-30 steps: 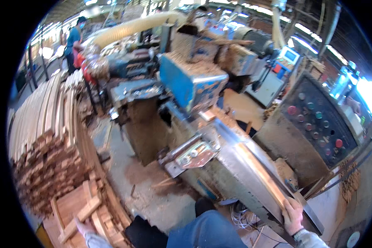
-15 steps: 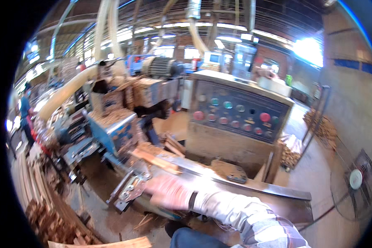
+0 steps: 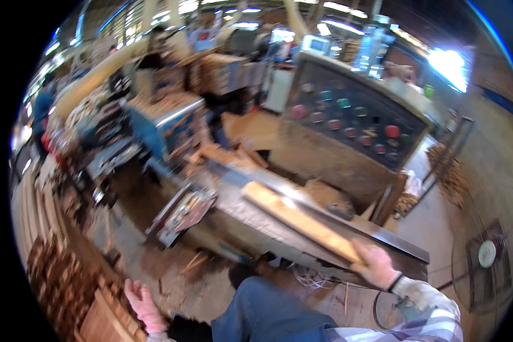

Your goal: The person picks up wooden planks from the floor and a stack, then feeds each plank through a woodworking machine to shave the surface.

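Note:
My right hand [image 3: 373, 266], in a pinkish glove with a dark wristband, grips the near right end of a pale wooden strip [image 3: 299, 221]. The strip slants over the metal bed [image 3: 228, 199] of a woodworking machine, beside its straight metal fence [image 3: 376, 228]. At the lower left, my gloved left hand [image 3: 143, 306] has its fingers apart and holds nothing. It is just beside a stack of wooden strips [image 3: 68, 279]; whether it touches them I cannot tell. Motion blurs the picture somewhat.
A dark control panel [image 3: 353, 111] with coloured buttons stands behind the bed. A metal bracket [image 3: 185, 214] juts from the bed's front. Sawdust covers the blue machine housing [image 3: 168, 117]. A fan [image 3: 487, 256] stands at the right. Another person [image 3: 43, 108] is far left.
My right hand has moved right, from beside the bracket to the wooden strip's end, and now grips it. My left hand has come into view at lower left. The view has tilted.

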The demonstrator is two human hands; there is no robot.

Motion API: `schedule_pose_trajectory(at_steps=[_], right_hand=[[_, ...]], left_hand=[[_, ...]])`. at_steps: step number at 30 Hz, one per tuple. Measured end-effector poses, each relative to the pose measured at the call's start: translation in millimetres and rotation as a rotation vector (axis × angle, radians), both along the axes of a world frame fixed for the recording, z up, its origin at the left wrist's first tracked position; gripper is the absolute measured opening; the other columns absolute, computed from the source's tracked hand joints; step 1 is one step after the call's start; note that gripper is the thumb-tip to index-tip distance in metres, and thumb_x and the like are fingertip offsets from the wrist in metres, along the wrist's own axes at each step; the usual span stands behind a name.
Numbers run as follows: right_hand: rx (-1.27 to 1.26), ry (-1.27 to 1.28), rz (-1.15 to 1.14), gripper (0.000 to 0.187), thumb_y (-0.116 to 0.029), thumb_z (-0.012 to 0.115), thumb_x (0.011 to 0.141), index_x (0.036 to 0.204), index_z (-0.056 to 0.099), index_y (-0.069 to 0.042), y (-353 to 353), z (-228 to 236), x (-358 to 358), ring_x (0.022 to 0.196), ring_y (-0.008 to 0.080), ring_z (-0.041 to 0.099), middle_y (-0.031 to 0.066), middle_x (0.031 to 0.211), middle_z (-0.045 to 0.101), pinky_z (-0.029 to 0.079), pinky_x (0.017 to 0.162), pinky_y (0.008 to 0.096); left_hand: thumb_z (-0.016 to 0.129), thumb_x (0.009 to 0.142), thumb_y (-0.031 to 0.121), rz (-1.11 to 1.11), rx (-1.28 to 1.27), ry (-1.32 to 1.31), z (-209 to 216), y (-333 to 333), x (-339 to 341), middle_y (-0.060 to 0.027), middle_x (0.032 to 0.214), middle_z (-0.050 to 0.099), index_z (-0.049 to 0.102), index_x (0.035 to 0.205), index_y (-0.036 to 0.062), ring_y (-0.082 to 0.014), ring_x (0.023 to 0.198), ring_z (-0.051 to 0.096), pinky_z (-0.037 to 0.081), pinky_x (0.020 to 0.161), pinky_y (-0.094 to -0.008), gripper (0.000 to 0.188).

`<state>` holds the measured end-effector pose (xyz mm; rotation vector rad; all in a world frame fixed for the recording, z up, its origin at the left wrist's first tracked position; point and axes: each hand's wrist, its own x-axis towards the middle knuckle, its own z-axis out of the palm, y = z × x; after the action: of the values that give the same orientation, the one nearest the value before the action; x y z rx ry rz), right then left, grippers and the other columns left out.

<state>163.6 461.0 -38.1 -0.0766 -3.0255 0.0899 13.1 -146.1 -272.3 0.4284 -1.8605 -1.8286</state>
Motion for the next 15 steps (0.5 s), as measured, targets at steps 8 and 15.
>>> schedule_pose_trajectory(at_steps=[8, 15], right_hand=[[-0.048, 0.430, 0.047, 0.082, -0.024, 0.078, 0.085, 0.158, 0.045, -0.009, -40.3, -41.6, -115.8, 0.113, 0.0390, 0.063, 0.0221, 0.130, 0.065, 0.049, 0.102, 0.0452], [-0.265, 0.628, 0.199, 0.077, -0.024, 0.072, 0.090, 0.160, 0.042, -0.010, -117.3, -42.6, -300.8, 0.124, 0.0384, 0.061, 0.0238, 0.135, 0.063, 0.046, 0.109, 0.0430]], left_hand=[[0.074, 0.091, 0.025, 0.724, -0.828, -1.031, -94.1, -306.8, 270.7, -0.0218, 0.149, 0.053, 0.039, 0.157, 0.0039, -0.0345, 0.138, 0.051, 0.042, 0.114, -0.0415, 0.077], [0.071, 0.089, 0.045, 0.704, -0.645, -1.639, -71.0, -299.7, 391.9, -0.0241, 0.135, 0.062, 0.052, 0.147, 0.0053, -0.0355, 0.122, 0.061, 0.050, 0.105, -0.0467, 0.073]])
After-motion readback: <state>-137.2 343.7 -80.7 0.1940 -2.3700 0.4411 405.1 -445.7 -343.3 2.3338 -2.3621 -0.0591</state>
